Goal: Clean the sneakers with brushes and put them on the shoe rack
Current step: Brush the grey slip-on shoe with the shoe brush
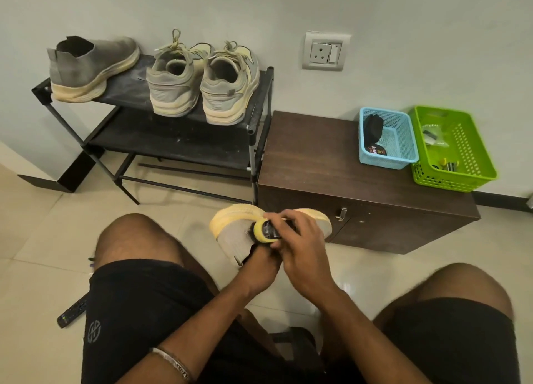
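Head view: right hand (300, 239) grips the yellow-rimmed black brush (264, 231), scrubbing the grey knit sneaker (235, 236); left hand (264, 264) clutches it above the floor. Short strokes should work best.

I take this for a home, likely an entryway corner: a low black shoe rack (173, 137) holding worn sneakers (199, 81) against a plain wall, a glossy tiled floor (34, 239), a small dark wooden cabinet (331, 164), a wall socket (326, 52) (low down), and two plastic baskets (403, 150) of odds and ends
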